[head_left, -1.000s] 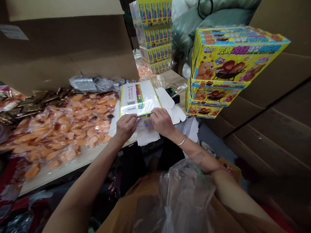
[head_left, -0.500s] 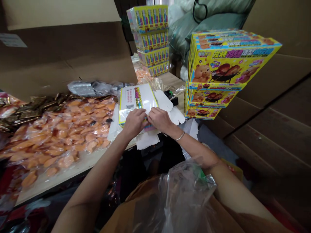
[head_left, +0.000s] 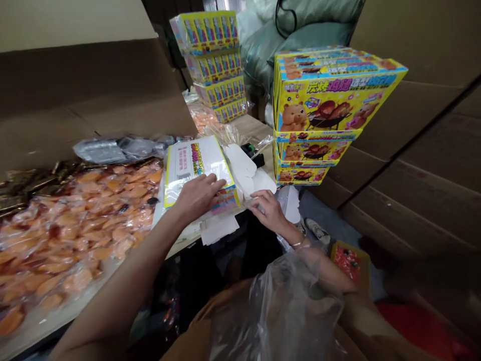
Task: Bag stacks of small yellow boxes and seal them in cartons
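A carton with a white printed top and yellow edges [head_left: 201, 156] lies on the table in front of me. My left hand [head_left: 201, 194] rests on its near right part, fingers spread flat over the top and edge. To the right of the carton, my right hand [head_left: 268, 211] hovers by the near edge of white cut card flaps [head_left: 244, 168]. Its fingers are loosely bent and apart, and I see nothing held in them. A black tape dispenser [head_left: 257, 158] sits behind the flaps. Loose white card [head_left: 220, 228] sticks out over the table edge.
Bagged orange pieces [head_left: 93, 215] and brown packets [head_left: 33, 185] cover the left side, before a large cardboard box [head_left: 86, 95]. Yellow display cartons are stacked at the back [head_left: 214, 60] and right [head_left: 334, 100]. A yellow tub [head_left: 351, 265] stands on the floor.
My right hand has left the carton's near edge and moved right and down, away from my left hand. My left hand now lies flatter on the carton. The view has turned slightly right.
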### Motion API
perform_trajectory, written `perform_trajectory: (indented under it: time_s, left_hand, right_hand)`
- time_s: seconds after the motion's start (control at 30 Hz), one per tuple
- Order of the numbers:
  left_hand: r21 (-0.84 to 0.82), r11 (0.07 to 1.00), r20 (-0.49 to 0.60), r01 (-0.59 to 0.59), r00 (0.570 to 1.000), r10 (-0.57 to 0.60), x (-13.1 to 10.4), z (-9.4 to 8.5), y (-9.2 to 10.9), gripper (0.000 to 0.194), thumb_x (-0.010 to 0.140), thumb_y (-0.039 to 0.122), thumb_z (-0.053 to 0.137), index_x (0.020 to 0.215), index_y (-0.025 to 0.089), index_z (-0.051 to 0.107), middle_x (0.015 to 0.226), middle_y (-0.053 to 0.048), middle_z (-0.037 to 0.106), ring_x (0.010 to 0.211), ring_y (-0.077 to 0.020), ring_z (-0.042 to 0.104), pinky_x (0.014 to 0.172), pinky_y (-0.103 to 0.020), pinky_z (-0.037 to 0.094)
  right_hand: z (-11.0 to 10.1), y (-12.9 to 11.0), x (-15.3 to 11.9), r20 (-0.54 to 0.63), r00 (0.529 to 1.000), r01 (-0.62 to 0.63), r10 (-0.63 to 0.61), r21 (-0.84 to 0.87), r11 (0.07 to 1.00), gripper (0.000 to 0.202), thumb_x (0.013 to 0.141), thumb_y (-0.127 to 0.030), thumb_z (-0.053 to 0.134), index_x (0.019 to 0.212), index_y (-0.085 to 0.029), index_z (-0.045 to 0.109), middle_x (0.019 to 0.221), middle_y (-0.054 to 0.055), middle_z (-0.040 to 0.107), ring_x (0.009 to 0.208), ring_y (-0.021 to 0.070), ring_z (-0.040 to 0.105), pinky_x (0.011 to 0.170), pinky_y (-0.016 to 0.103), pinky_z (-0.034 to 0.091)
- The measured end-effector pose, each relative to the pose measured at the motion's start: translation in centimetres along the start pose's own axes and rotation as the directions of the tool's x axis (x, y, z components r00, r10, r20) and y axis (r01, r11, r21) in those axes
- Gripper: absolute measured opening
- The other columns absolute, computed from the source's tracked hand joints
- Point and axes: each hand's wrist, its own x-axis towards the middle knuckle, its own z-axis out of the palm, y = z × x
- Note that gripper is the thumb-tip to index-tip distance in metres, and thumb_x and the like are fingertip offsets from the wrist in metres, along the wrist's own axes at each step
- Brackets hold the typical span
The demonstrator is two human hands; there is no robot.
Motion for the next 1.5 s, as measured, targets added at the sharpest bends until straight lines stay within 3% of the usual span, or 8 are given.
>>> perform_trajectory:
  time_s: [0.13,0.27,0.47,0.67,0.93,1.1,1.3,1.5]
  left_hand:
    - [0.004,0.998,0.028,-0.063,0.998,0.063,0.9,-0.4,0.3,0.021,0.096,0.039,0.057,0.103,0.022,0.068,0.094,-0.009,0.066,0.084,-0.0260,0.064,0.062,-0.033,0.040]
    - [-0.055,0.997,-0.061,-0.046,0.997,0.043,0.4,0.5,0.1,0.026,0.099,0.039,0.051,0.092,0.021,0.069,0.090,-0.009,0.066,0.082,-0.0246,0.062,0.066,-0.034,0.043]
    - [-0.196,0.977,-0.147,-0.084,0.988,0.055,-0.1,1.6,-0.4,0.027,0.100,0.037,0.048,0.092,0.021,0.069,0.093,-0.009,0.065,0.086,-0.0248,0.061,0.073,-0.036,0.048]
    - [-0.234,0.962,-0.107,-0.143,0.987,0.120,1.1,1.4,-0.5,0.030,0.099,0.035,0.050,0.120,0.022,0.068,0.095,-0.010,0.063,0.085,-0.0246,0.057,0.076,-0.037,0.049]
    - [-0.491,0.854,-0.170,-0.173,0.980,0.102,1.8,2.4,-1.3,0.025,0.097,0.031,0.058,0.115,0.023,0.073,0.093,-0.008,0.063,0.085,-0.0208,0.059,0.077,-0.036,0.050]
    - [-0.561,0.793,-0.246,-0.235,0.963,0.111,1.8,2.5,-1.5,0.019,0.095,0.027,0.060,0.109,0.024,0.073,0.109,-0.010,0.068,0.099,-0.0216,0.065,0.086,-0.037,0.054]
    - [-0.602,0.755,-0.262,-0.260,0.957,0.121,2.0,2.2,-1.6,0.016,0.095,0.028,0.060,0.104,0.021,0.072,0.105,-0.011,0.071,0.097,-0.0210,0.068,0.083,-0.035,0.057]
    - [-0.622,0.737,-0.246,-0.265,0.960,0.138,1.9,1.8,-1.8,0.013,0.095,0.024,0.062,0.103,0.020,0.071,0.105,-0.011,0.072,0.096,-0.0199,0.069,0.084,-0.034,0.057]
  right_hand:
    - [1.0,1.0,-0.3,-0.073,0.988,-0.114,0.133,0.216,0.970,0.018,0.092,-0.029,0.061,0.108,-0.021,0.062,0.127,0.014,0.059,0.121,0.0255,0.058,0.101,0.046,0.049]
    - [4.9,1.8,-0.6,-0.012,0.981,-0.183,0.191,0.241,0.953,0.106,0.067,-0.042,0.088,0.152,-0.018,0.030,0.151,0.024,0.036,0.137,0.0328,0.047,0.110,0.052,0.046]
    - [8.5,1.6,2.9,-0.230,0.960,-0.108,0.159,0.221,0.969,0.018,0.097,-0.031,0.058,0.110,-0.021,0.066,0.112,0.010,0.065,0.111,0.0205,0.064,0.100,0.039,0.054]
    - [4.9,1.8,6.2,-0.053,0.999,0.024,-0.005,0.365,0.931,0.022,0.099,-0.033,0.056,0.093,-0.020,0.073,0.093,0.007,0.071,0.091,0.0183,0.067,0.084,0.034,0.055]
    - [-0.1,5.3,9.0,0.308,0.951,-0.181,-0.006,0.575,0.798,0.031,0.086,-0.047,0.072,0.089,-0.017,0.076,0.086,0.006,0.072,0.081,0.0171,0.065,0.079,0.030,0.051]
    - [2.9,6.7,10.8,0.291,0.953,-0.266,0.082,0.676,0.687,0.037,0.075,-0.054,0.079,0.081,-0.017,0.076,0.082,0.004,0.070,0.079,0.0169,0.064,0.080,0.031,0.050]
    - [7.2,6.7,12.0,0.301,0.927,-0.370,0.224,0.831,0.416,0.040,0.058,-0.045,0.089,0.077,-0.017,0.068,0.075,-0.001,0.065,0.074,0.0134,0.059,0.075,0.027,0.049]
    - [8.0,6.8,13.1,0.417,0.864,-0.486,0.281,0.835,0.257,0.038,0.052,-0.030,0.089,0.076,-0.016,0.064,0.071,-0.005,0.061,0.068,0.0085,0.056,0.069,0.022,0.045]
